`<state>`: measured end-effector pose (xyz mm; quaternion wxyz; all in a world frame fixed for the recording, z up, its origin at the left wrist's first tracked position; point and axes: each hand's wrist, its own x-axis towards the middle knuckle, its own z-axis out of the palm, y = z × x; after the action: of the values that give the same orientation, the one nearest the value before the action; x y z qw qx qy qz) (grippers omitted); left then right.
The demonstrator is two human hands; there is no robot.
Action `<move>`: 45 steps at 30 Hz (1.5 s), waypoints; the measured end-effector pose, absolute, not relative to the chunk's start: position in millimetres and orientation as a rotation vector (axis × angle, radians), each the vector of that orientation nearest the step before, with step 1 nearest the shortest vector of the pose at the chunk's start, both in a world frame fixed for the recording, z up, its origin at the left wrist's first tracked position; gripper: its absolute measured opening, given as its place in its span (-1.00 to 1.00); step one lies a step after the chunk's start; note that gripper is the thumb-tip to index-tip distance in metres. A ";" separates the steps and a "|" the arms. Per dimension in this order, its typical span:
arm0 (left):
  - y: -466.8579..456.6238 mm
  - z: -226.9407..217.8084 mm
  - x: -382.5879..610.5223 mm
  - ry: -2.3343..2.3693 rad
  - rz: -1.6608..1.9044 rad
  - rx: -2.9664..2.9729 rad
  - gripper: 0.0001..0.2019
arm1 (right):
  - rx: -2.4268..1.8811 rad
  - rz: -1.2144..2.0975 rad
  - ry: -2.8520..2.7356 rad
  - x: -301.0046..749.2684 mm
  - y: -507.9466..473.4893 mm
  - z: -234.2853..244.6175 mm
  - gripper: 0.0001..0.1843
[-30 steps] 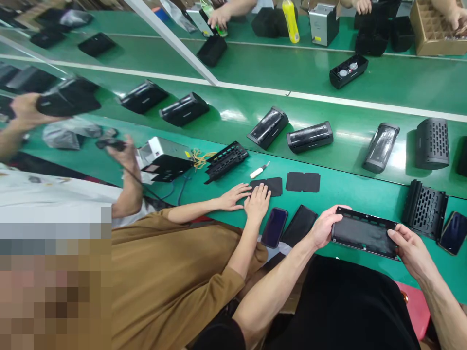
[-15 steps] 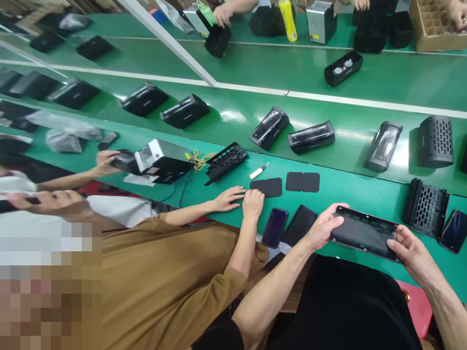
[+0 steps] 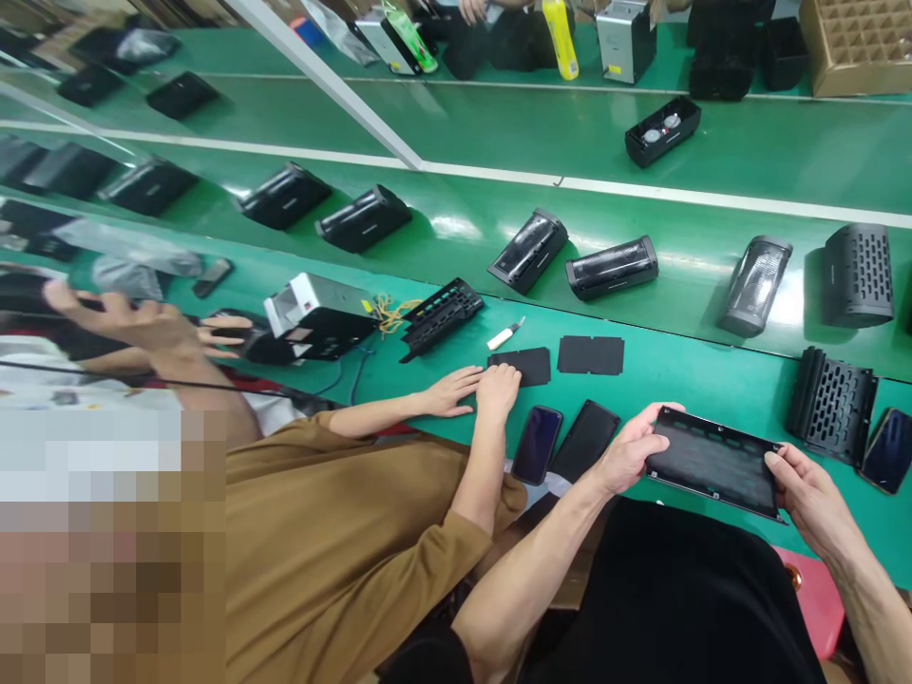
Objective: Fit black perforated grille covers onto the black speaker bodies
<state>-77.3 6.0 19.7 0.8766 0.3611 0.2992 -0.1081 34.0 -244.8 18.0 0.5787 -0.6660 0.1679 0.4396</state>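
Between my two hands is a shallow black plastic panel (image 3: 714,463) with small tabs along its rim, its hollow inner side facing up. My left hand (image 3: 633,446) is closed on its left end, thumb over the edge. At the right end, my right hand (image 3: 808,484) pinches the panel with the thumb on the rim. A dark flat case (image 3: 587,439) and a phone (image 3: 537,445) lie left of my left hand. Beyond my right hand stands a black slotted housing (image 3: 832,407), with another phone (image 3: 887,450) beside it.
A co-worker's hands (image 3: 474,388) rest at a black sheet (image 3: 527,366); a second sheet (image 3: 591,355) lies beside it. A white-handled tool (image 3: 504,334) is behind them. Several black speaker-like units, one a glossy unit (image 3: 613,267), stand along the green line. A red stool (image 3: 816,608) is below.
My right thumb has moved up from the panel's inner face to its rim, and the panel's right end has shifted slightly. The co-worker at far left has moved a hand.
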 end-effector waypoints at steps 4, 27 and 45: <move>4.6 19.4 -77.1 0.666 -0.229 0.714 -0.45 | -1.562 1.019 0.390 34.4 -246.7 17.5 -0.35; -1.1 17.2 -76.3 0.657 -0.180 0.798 -0.51 | -1.577 1.015 0.342 34.8 -259.1 12.6 -0.44; -6.0 12.8 -75.2 0.642 -0.215 0.842 -0.47 | -1.655 1.014 0.295 36.3 -261.2 15.7 -0.31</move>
<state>-75.2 -6.0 12.8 0.8576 0.4007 0.3058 -0.1022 36.3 -261.2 15.7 0.5556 -0.7008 0.1248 0.4296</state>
